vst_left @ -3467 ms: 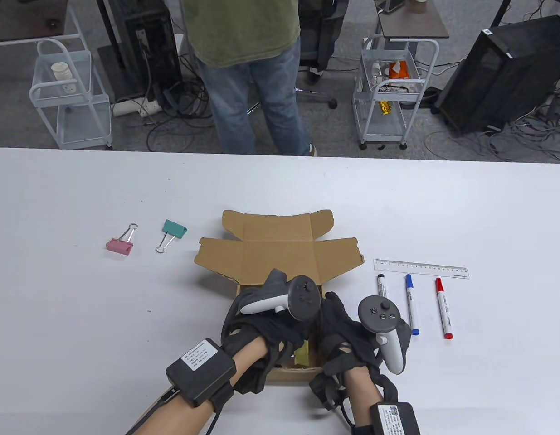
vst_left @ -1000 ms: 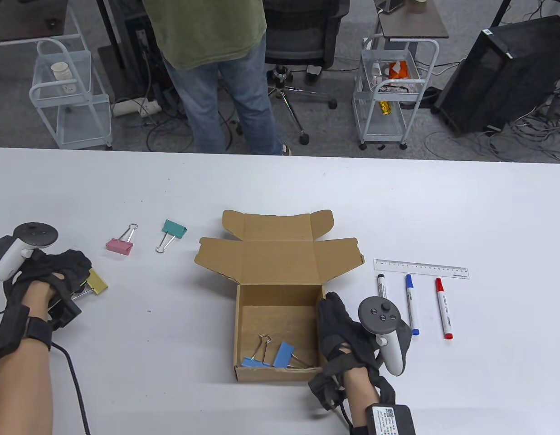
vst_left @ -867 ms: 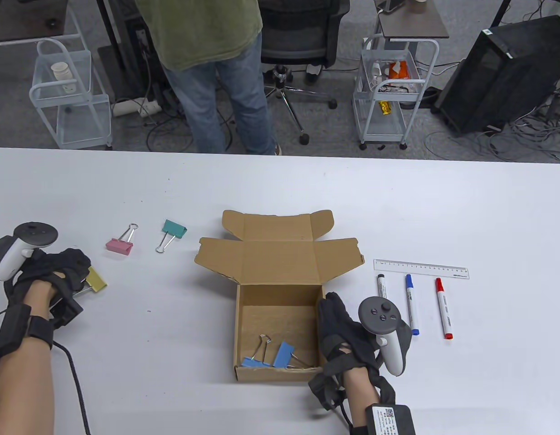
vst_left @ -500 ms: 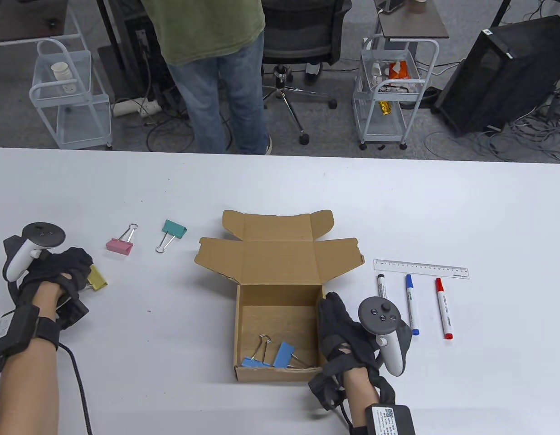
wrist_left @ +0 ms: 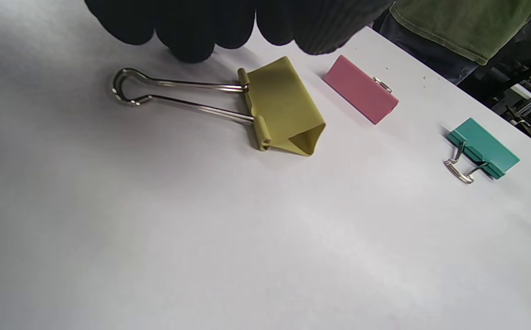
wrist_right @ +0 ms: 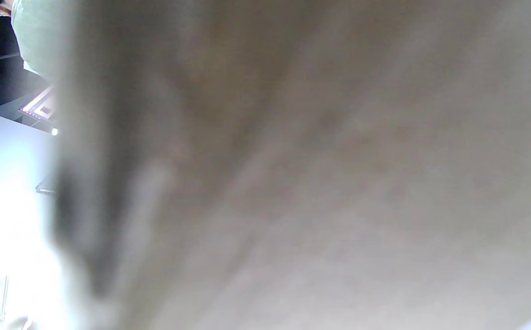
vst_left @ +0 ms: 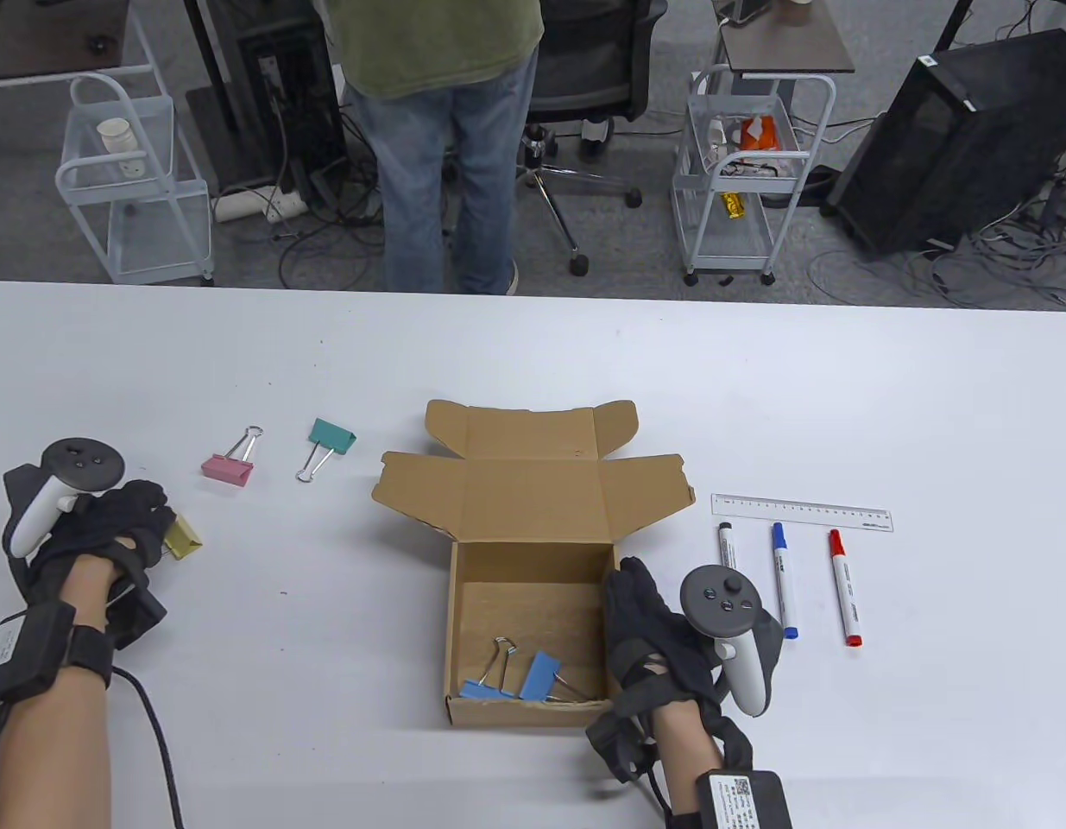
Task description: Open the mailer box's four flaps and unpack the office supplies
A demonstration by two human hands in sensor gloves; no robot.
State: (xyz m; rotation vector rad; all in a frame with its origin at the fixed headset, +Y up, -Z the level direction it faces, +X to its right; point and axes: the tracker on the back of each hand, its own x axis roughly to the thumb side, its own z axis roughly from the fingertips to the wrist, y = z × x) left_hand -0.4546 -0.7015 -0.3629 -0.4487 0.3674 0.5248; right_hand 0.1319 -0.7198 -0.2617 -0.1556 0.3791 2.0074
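Observation:
The brown mailer box (vst_left: 451,622) stands open at the table's front middle, flaps spread to the far side. Two blue binder clips (vst_left: 539,674) lie in its near end. My right hand (vst_left: 640,617) grips the box's right wall; the right wrist view shows only blurred cardboard (wrist_right: 320,174). My left hand (vst_left: 148,522) is at the far left, just beside a yellow binder clip (vst_left: 185,537). In the left wrist view the clip (wrist_left: 284,110) lies flat on the table, and my fingertips (wrist_left: 192,41) hover by its wire handles without gripping it.
A pink clip (vst_left: 227,468) and a teal clip (vst_left: 332,436) lie left of the box; both also show in the left wrist view, pink (wrist_left: 361,89) and teal (wrist_left: 483,146). A ruler (vst_left: 801,513) and black (vst_left: 727,546), blue (vst_left: 784,579) and red (vst_left: 844,587) markers lie right of it.
My left hand carried the yellow clip from the box to the far left, set it on the table and let go. My right hand has stayed on the box wall.

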